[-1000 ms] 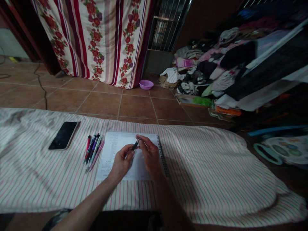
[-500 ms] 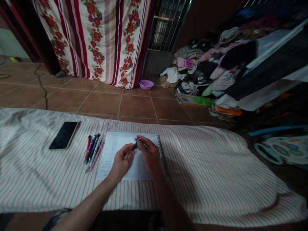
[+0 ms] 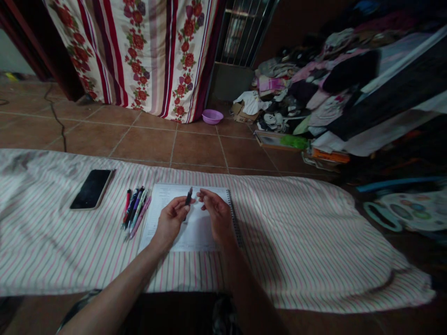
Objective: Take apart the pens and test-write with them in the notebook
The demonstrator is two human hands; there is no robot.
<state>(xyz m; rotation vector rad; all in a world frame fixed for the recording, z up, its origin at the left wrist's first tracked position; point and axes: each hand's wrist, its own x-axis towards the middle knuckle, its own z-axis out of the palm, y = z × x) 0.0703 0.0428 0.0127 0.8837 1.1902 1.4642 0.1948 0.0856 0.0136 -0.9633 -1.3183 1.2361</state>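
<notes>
Over an open spiral notebook (image 3: 195, 242), my left hand (image 3: 171, 218) pinches a dark pen (image 3: 189, 196) between thumb and fingertips, its narrow end pointing up. Just to the right, apart from the pen, is my right hand (image 3: 218, 214), thumb and fingers drawn together. Whatever sits in those right fingertips is too small to make out. Printed text runs down the left side of the notebook's page; its coil is on the right. Left of it lie several pens (image 3: 136, 211) side by side, red, dark, pale green and pink.
A black-screened phone (image 3: 91, 189) lies farther left on the striped cloth (image 3: 314, 232). Beyond the cloth are a tiled floor (image 3: 146, 142), a purple basin (image 3: 212, 117) and a floral curtain (image 3: 157, 56). Heaped clothes (image 3: 307, 88) stand at the right, near a light-blue and white plastic item (image 3: 408, 209).
My right fingers have come away from the pen's end. The pen, in my left hand, has moved slightly left and now stands more upright. The camera view has shifted a little.
</notes>
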